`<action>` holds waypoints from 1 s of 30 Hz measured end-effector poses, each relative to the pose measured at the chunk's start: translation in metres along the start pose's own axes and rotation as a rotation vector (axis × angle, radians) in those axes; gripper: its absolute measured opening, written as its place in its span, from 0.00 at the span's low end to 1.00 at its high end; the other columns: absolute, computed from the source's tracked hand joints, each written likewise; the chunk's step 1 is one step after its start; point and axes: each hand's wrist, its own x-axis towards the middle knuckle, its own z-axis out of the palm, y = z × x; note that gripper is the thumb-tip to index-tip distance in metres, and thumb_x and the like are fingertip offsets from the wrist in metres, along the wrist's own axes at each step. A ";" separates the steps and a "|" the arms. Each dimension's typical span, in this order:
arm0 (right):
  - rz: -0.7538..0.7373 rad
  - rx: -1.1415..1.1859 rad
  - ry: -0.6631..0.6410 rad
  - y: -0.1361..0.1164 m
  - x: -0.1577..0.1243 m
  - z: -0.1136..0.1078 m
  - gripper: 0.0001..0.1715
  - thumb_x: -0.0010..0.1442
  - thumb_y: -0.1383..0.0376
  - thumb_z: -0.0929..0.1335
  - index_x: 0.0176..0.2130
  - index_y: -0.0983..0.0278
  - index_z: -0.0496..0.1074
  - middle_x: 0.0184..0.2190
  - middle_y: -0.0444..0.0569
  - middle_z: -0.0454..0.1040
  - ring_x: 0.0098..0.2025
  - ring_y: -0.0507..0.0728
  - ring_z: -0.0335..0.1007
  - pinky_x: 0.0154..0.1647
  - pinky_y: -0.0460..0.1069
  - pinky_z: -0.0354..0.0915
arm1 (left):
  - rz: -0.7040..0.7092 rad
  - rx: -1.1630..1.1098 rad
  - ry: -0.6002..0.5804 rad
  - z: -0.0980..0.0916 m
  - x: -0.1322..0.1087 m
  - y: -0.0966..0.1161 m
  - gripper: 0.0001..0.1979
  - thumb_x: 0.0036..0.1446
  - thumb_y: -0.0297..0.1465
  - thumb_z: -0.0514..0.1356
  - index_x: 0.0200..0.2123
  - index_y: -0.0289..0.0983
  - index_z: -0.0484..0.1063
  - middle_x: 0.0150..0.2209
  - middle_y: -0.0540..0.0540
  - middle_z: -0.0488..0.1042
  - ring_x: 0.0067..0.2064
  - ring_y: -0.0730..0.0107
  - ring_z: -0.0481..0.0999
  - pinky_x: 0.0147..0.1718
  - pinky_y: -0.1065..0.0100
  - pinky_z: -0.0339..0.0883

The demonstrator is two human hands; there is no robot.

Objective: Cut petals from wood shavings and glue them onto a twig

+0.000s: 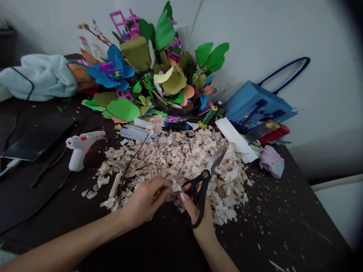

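My right hand (200, 215) is closed round the black handles of a pair of scissors (204, 181), whose slightly parted blades point away over the pile. My left hand (149, 198) is closed in a pinch, with a small pale flake (176, 186) at its fingertips, close to the scissor handles. Both hands are at the near edge of a wide heap of pale, papery flakes (181, 155). Across the heap's left part lies a thin dark twig (133, 160) with a pale pink blossom (155, 126) at its upper end.
A white glue gun (82, 147) stands left of the heap on the dark table (272, 219). Felt leaves and flowers (170, 81) crowd the back. Translucent glue sticks (134, 132), a green thread spool (209, 116), a white strip (235, 139) and a blue bag (255, 104) lie beyond.
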 end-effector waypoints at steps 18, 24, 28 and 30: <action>-0.007 -0.010 -0.051 0.007 0.000 -0.004 0.15 0.56 0.56 0.72 0.37 0.62 0.67 0.27 0.43 0.72 0.27 0.53 0.69 0.30 0.48 0.65 | -0.157 -0.079 0.101 -0.020 0.008 -0.006 0.07 0.60 0.32 0.55 0.34 0.37 0.72 0.27 0.49 0.74 0.29 0.70 0.73 0.28 0.71 0.63; -0.014 -0.048 -0.096 0.000 -0.001 -0.005 0.14 0.56 0.58 0.71 0.38 0.62 0.67 0.30 0.44 0.71 0.30 0.53 0.69 0.33 0.48 0.65 | -0.181 -0.119 0.014 -0.012 0.004 -0.002 0.07 0.60 0.33 0.56 0.32 0.37 0.72 0.26 0.50 0.73 0.28 0.70 0.72 0.27 0.71 0.63; -0.016 -0.046 -0.107 -0.004 -0.004 -0.003 0.15 0.55 0.58 0.72 0.38 0.62 0.67 0.30 0.44 0.71 0.29 0.52 0.67 0.30 0.47 0.64 | -0.151 -0.069 -0.015 -0.008 0.001 0.004 0.08 0.60 0.33 0.56 0.30 0.37 0.70 0.24 0.52 0.72 0.27 0.71 0.71 0.27 0.71 0.62; -0.016 -0.020 -0.128 -0.004 -0.006 0.000 0.16 0.53 0.58 0.73 0.37 0.61 0.67 0.30 0.43 0.71 0.30 0.53 0.67 0.30 0.47 0.65 | -0.128 -0.061 -0.013 -0.006 0.000 0.006 0.07 0.59 0.31 0.56 0.30 0.37 0.69 0.25 0.52 0.72 0.26 0.72 0.71 0.26 0.72 0.62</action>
